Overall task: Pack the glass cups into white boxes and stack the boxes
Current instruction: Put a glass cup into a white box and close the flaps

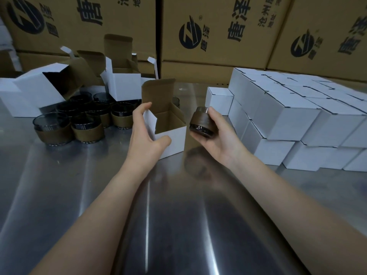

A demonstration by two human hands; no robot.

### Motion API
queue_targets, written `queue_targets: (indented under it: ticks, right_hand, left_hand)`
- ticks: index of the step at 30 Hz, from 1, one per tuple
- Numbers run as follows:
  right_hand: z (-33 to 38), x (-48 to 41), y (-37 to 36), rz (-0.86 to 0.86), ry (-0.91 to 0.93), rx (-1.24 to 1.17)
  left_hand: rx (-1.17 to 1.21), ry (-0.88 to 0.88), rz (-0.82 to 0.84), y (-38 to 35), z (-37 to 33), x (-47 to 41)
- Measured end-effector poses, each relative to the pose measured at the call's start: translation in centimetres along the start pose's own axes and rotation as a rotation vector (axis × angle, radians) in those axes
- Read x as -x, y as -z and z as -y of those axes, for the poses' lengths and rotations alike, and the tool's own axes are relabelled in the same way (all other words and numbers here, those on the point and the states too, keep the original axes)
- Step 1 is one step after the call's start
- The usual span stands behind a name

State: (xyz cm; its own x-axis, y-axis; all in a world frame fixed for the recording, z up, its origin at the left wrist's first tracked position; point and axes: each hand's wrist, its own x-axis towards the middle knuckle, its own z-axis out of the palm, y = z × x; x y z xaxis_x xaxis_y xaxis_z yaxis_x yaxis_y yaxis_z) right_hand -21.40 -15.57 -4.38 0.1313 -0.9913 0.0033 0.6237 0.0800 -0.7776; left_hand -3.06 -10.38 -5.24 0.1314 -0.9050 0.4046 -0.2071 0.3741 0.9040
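Cup: a small dark glass cup with a brown band round it (201, 124) is hanging in the air just right of the box, tilted on its side with its base toward the camera; it is not yet inside.
Right grip: the right hand (217, 135) is curling fingers and thumb round the cup's banded wall.
Box: an open white cardboard box with a brown inside (172, 135) is standing on the shiny metal desk (178, 215), its lid flap standing up at the back.
Left grip: the left hand (146, 133) is pinching the box's left side, thumb on the front wall, fingers at the side flap.
Risk: the tilted cup may be catching a flap or rim going in, tipping the light box; glass slipping onto metal could chip.
Nearby: more banded cups (83, 120) and open boxes (39, 90) are waiting at left; closed white boxes (288, 116) are stacking up at right.
Writing: the brown cartons (218, 26) behind are showing "唐泽" beside a round black logo; the smaller lines are unreadable.
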Motion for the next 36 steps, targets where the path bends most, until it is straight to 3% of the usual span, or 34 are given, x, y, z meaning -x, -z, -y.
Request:
queue_targets:
  ticks: [7, 13, 19, 24, 36]
  right_hand:
    - [0.2, 0.1, 0.4, 0.012, 0.004, 0.055]
    - [0.7, 0.1, 0.8, -0.011, -0.002, 0.256]
    - [1.5, 0.8, -0.4, -0.016, 0.192, 0.326]
    - [2.6, 2.4, -2.2, 0.086, 0.322, 0.286]
    - [2.9, 4.8, -4.2, 0.255, 0.591, 0.742]
  left_hand:
    - [0.067, 0.012, 0.076, 0.0, 0.2, -0.1]
    - [0.042, 0.003, 0.068, -0.2, 0.6, -0.2]
    - [0.019, -0.008, 0.058, -0.1, 0.6, -0.4]
    - [0.009, -0.025, 0.055, -0.1, 0.6, -0.4]
    - [0.008, -0.09, 0.152, -1.2, 0.6, -0.2]
